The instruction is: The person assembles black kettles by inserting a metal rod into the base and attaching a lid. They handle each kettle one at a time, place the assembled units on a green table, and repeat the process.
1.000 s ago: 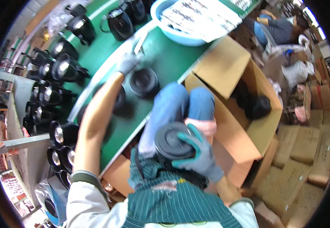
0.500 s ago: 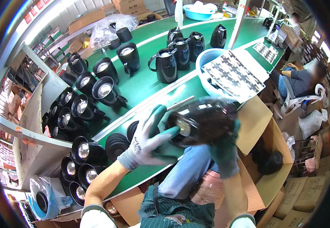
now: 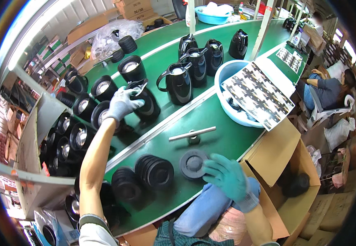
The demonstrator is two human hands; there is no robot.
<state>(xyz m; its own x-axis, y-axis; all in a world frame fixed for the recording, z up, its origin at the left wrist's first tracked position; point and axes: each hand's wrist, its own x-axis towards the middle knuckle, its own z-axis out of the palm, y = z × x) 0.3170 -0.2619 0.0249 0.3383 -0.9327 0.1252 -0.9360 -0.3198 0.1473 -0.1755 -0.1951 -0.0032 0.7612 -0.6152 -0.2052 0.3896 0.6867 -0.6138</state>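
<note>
My left hand (image 3: 124,104), in a white-grey glove, is at the upper part of a glossy black jug (image 3: 147,105) standing on the green worktop. Its fingers curl against the jug near the top; the handle is hidden. My right hand (image 3: 227,176), in a green-coated glove, is open, fingers stretched towards a round black ridged disc (image 3: 194,164) at the worktop's near edge. Its fingertips are by the disc's rim; touching or not, I cannot tell. Beyond the disc lies a T-shaped tool with a metal bar (image 3: 192,133).
Stacks of black discs (image 3: 155,171) stand left of the single one. Several black bodies with shiny insides (image 3: 80,136) crowd the left. More black jugs (image 3: 178,84) stand farther back. A blue basin (image 3: 223,78) bears a patterned sheet (image 3: 260,94). An open carton (image 3: 305,205) is at right.
The black jug has gone from my right hand to the worktop at left, with my left hand at it. My right hand now reaches towards the disc. The T-shaped tool is in plain view.
</note>
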